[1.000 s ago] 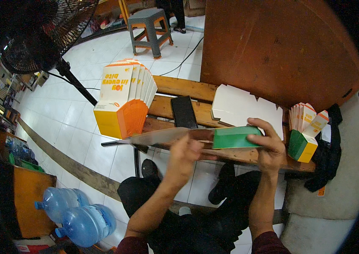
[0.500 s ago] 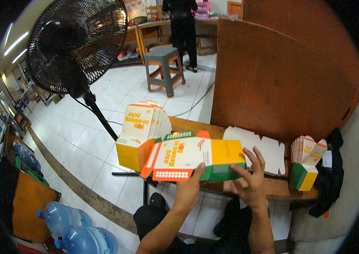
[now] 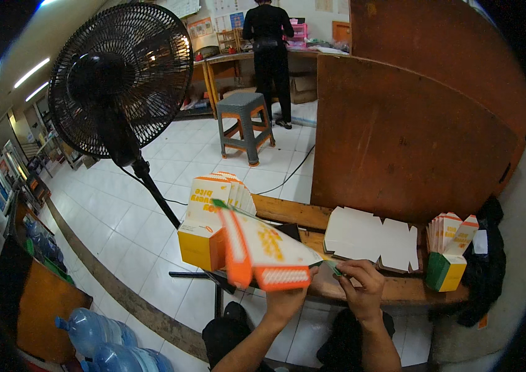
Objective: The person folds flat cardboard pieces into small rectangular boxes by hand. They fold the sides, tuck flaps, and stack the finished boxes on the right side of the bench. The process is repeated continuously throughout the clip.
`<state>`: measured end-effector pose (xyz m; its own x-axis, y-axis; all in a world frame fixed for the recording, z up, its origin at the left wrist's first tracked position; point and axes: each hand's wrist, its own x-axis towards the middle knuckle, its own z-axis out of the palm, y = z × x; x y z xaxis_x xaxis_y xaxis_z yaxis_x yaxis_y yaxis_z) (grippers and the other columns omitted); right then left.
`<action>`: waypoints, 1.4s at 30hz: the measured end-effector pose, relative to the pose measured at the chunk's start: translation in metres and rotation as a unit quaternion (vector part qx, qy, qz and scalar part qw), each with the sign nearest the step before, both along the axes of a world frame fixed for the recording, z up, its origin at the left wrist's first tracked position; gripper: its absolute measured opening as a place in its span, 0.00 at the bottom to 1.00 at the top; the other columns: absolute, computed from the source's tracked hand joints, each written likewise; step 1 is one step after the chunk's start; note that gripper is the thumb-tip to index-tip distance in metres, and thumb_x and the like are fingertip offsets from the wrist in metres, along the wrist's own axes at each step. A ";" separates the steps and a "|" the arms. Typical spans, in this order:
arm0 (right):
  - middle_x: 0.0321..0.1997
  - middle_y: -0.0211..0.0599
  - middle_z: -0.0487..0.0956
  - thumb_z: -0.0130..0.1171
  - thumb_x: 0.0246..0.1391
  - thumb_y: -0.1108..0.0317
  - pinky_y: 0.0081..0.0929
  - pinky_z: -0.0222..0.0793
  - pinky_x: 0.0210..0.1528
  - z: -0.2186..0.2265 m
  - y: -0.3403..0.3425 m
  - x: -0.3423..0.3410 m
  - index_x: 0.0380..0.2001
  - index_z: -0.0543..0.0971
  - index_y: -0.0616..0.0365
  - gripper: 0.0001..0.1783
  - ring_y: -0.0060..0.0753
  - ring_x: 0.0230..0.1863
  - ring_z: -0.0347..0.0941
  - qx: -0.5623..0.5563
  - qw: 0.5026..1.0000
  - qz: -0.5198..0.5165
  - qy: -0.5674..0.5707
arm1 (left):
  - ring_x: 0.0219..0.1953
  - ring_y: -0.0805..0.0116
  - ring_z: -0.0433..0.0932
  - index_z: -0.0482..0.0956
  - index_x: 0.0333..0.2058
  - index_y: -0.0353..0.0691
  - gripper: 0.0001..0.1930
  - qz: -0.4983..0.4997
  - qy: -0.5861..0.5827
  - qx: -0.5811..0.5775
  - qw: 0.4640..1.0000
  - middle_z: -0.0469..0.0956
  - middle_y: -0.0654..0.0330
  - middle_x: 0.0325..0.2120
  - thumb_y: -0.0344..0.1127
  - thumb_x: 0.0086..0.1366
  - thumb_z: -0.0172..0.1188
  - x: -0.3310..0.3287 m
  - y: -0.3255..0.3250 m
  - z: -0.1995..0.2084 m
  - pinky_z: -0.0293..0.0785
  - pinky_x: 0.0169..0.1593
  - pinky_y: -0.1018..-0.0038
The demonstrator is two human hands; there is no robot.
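A partly folded food carton (image 3: 275,248), white with orange flaps, is up in the air before me, tilted and smeared by motion. Beneath its near orange side my left hand (image 3: 286,302) grips it, the fingers mostly hidden behind the card. My right hand (image 3: 363,288) pinches the carton's narrow green end, thumb and fingers pressed together. Behind the carton on the left stands a yellow and white box (image 3: 204,245) with several folded cartons (image 3: 238,192) fanned out in it. Flat white carton blanks (image 3: 368,240) lie stacked on the wooden bench (image 3: 393,288), beyond my right hand.
At the bench's right end sit a green and yellow box with cartons (image 3: 449,270) and dark cloth (image 3: 489,260). A black standing fan (image 3: 120,80) rises at left, near a grey stool (image 3: 244,124). Blue water bottles (image 3: 105,335) stand lower left. A person (image 3: 267,56) stands far back.
The carton has tilted, and its yellow and green end has swung down out of sight. My right hand has gone from spread fingers to a pinch on the green end. The view has shifted upward.
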<state>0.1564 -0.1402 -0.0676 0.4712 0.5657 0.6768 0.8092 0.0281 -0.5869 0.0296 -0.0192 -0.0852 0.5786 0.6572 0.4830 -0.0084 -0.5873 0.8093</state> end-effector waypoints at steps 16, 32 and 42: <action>0.30 0.38 0.79 0.65 0.47 0.75 0.22 0.70 0.32 0.002 -0.012 0.021 0.29 0.81 0.65 0.05 0.25 0.31 0.74 -0.068 0.977 0.085 0.185 | 0.33 0.59 0.80 0.83 0.39 0.33 0.09 -0.002 -0.064 0.068 0.996 0.79 0.53 0.31 0.25 0.58 0.62 0.010 0.006 0.007 0.75 0.38 0.69; 0.22 0.34 0.75 0.64 0.51 0.74 0.22 0.66 0.30 -0.015 0.011 -0.006 0.24 0.79 0.63 0.06 0.22 0.26 0.70 0.050 0.955 0.009 0.292 | 0.36 0.68 0.81 0.79 0.40 0.30 0.09 -0.097 -0.046 -0.192 0.975 0.82 0.55 0.35 0.26 0.61 0.63 0.021 -0.012 -0.021 0.77 0.43 0.73; 0.22 0.38 0.75 0.64 0.49 0.75 0.26 0.65 0.28 -0.014 0.022 -0.011 0.23 0.78 0.63 0.05 0.29 0.25 0.71 0.042 0.973 -0.003 0.227 | 0.33 0.74 0.80 0.80 0.40 0.31 0.09 -0.025 -0.109 -0.195 0.974 0.82 0.59 0.31 0.26 0.61 0.63 0.026 -0.016 -0.014 0.77 0.38 0.78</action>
